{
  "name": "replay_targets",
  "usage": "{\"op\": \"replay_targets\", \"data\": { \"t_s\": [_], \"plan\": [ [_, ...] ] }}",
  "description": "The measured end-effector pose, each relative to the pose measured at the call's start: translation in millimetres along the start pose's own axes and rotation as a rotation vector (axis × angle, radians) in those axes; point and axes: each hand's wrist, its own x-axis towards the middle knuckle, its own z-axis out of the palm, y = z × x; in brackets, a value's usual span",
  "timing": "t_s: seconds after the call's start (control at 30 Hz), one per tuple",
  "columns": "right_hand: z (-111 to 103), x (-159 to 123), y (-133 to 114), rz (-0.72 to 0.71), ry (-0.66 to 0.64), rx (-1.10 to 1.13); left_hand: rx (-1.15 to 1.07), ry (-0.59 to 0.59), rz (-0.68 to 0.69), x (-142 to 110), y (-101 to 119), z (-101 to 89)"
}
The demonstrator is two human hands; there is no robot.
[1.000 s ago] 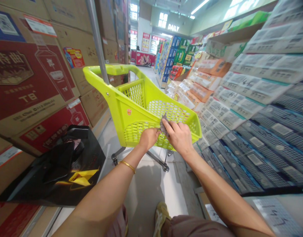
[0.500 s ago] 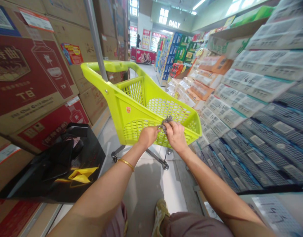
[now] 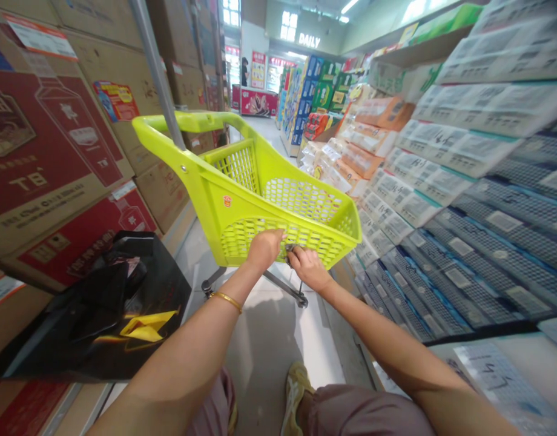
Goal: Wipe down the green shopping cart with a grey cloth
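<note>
A lime-green plastic shopping cart (image 3: 201,200) stands in front of me, its basket side slatted with holes. My right hand (image 3: 309,267) is closed on a small crumpled grey cloth (image 3: 289,249), pressed against the slatted side below the rim. Most of the cloth is hidden under the fingers. Just to the left, my left hand (image 3: 266,247) is curled in front of the same side wall, fingers closed. Whatever it grips, if anything, is hidden. A gold bracelet (image 3: 227,299) circles my left wrist.
Stacked cartons (image 3: 65,139) line the left, with a black bag (image 3: 97,315) bearing a yellow piece lying on top of low boxes. Packaged goods (image 3: 464,157) are piled along the right. A grey metal pole (image 3: 154,66) rises by the cart handle. Pale floor tiles (image 3: 315,345) run between.
My right hand and the grey cloth have moved down from the basket rim onto the slatted side. The left hand now sits apart from the cloth. The whole view has shifted slightly.
</note>
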Motion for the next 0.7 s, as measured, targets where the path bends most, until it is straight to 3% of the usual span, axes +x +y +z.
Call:
{"op": "replay_targets", "data": {
  "t_s": [0.33,0.53,0.7],
  "plan": [
    [-39,51,31,0.282,0.212,0.069,0.043,0.012,-0.034,0,1,1.6],
    [-15,37,16,0.218,0.173,0.069,0.034,0.018,-0.026,-1,1,1.7],
    [8,8,-5,0.134,-0.033,0.1,0.024,0.024,-0.025,0,1,3.2]
  ]
}}
